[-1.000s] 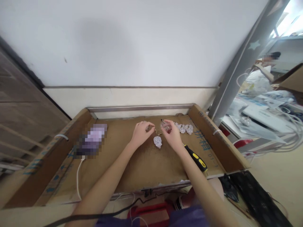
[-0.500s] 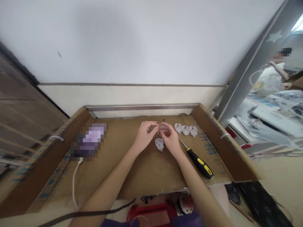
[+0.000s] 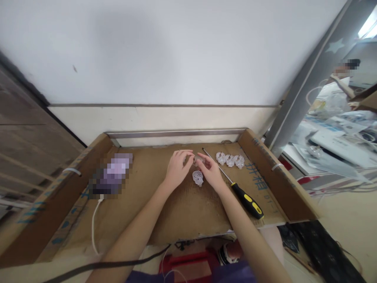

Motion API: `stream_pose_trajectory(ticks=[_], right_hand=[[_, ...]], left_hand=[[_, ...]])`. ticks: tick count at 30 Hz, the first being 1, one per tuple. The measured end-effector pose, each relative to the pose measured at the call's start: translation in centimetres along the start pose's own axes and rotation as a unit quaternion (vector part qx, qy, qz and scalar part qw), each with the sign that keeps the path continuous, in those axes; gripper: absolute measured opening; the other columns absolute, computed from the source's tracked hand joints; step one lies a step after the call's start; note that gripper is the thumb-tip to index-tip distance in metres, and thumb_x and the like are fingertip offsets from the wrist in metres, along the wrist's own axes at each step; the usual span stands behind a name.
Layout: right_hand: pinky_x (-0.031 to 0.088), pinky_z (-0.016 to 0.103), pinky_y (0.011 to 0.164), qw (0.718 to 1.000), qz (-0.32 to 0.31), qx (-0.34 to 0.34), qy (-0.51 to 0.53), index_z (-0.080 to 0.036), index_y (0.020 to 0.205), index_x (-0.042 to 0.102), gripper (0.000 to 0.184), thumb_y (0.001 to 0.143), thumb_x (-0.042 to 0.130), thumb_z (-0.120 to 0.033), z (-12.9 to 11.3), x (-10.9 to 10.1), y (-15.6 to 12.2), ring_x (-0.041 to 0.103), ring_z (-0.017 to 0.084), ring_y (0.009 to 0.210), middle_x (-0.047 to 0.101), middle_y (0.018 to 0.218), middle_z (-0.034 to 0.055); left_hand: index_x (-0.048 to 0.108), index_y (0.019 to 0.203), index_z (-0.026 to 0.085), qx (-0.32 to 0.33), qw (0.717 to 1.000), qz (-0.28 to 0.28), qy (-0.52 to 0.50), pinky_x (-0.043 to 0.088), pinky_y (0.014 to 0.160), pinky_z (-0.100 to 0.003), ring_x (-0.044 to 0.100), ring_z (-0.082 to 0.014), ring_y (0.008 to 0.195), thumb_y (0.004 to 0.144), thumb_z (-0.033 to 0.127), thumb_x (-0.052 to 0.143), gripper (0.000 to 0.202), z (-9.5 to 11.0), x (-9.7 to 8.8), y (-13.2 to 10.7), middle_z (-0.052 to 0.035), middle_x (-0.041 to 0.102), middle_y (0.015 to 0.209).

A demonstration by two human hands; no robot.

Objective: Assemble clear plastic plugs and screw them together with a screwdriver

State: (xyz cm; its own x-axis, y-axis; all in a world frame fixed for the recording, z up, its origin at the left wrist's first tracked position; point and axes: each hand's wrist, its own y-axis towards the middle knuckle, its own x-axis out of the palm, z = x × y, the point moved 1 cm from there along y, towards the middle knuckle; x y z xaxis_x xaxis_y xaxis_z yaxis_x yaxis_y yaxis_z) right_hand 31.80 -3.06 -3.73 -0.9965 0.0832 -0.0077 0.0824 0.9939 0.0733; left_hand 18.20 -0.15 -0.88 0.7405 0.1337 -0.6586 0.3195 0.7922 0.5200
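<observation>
My right hand (image 3: 209, 169) has its fingers closed around a clear plastic piece (image 3: 199, 160), held just above the cardboard. Beside it, my left hand (image 3: 179, 168) has thumb and forefinger pinched together against the near side of that piece. Whatever sits in this pinch is too small to name. Below the hands lies a pale round plastic part (image 3: 198, 178) with holes and a small tab. To the right rest several clear plastic parts with metal prongs (image 3: 230, 159) in a row. A screwdriver (image 3: 247, 200) with a black and yellow handle lies by my right forearm, its shaft pointing away.
A blurred-out phone-like object (image 3: 112, 175) with a white cable (image 3: 93, 224) lies on the left. Cardboard walls (image 3: 277, 179) border the work surface at both sides. A dark cable (image 3: 118, 265) crosses the front. Another cluttered table (image 3: 338, 137) stands at the far right, with a person behind it.
My hands have drawn slightly closer together, and the clear piece has tipped down toward my left fingertips. The whole view has shifted a little; the parts and screwdriver stay where they lay.
</observation>
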Motion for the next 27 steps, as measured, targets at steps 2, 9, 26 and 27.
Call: stream_pose_trajectory(ticks=[2,9,26,27], right_hand=[[0.051,0.028,0.072,1.000,-0.008,0.019,0.018,-0.012,0.113,0.051,0.034,0.087,0.050,-0.035,-0.2,0.0,0.0,0.056,0.010,0.081,0.056,0.097,0.0054],[0.051,0.028,0.073,0.993,-0.024,0.074,0.084,-0.013,0.115,0.049,0.035,0.087,0.051,-0.033,-0.8,0.0,-0.3,0.056,0.011,0.084,0.055,0.102,0.0062],[0.051,0.030,0.075,0.980,-0.017,0.099,0.171,-0.013,0.117,0.049,0.035,0.087,0.052,-0.031,-1.1,-0.3,-0.3,0.056,0.012,0.086,0.056,0.102,0.0061],[0.051,0.030,0.076,0.979,-0.019,0.099,0.175,-0.013,0.117,0.049,0.035,0.087,0.052,-0.030,-1.1,-0.3,-0.3,0.056,0.012,0.087,0.056,0.103,0.0063]], left_hand=[[0.060,0.088,0.020,0.001,1.000,0.002,0.001,0.041,0.090,-0.036,0.052,-0.0192,0.101,0.089,0.028,0.046,0.015,0.0,0.0,0.0,-0.0027,0.064,0.107],[0.058,0.089,0.020,0.018,1.000,0.009,0.011,0.041,0.088,-0.035,0.053,-0.0190,0.099,0.088,0.028,0.049,0.012,0.3,0.0,-0.1,-0.0030,0.065,0.105],[0.065,0.094,0.023,0.022,0.998,0.062,0.007,0.044,0.078,-0.032,0.057,-0.0169,0.082,0.088,0.032,0.048,0.020,0.1,-0.4,0.0,-0.0010,0.069,0.091],[0.065,0.093,0.022,0.018,0.997,0.070,0.004,0.044,0.078,-0.031,0.057,-0.0168,0.082,0.088,0.031,0.049,0.019,0.2,-0.5,0.0,-0.0010,0.069,0.090]])
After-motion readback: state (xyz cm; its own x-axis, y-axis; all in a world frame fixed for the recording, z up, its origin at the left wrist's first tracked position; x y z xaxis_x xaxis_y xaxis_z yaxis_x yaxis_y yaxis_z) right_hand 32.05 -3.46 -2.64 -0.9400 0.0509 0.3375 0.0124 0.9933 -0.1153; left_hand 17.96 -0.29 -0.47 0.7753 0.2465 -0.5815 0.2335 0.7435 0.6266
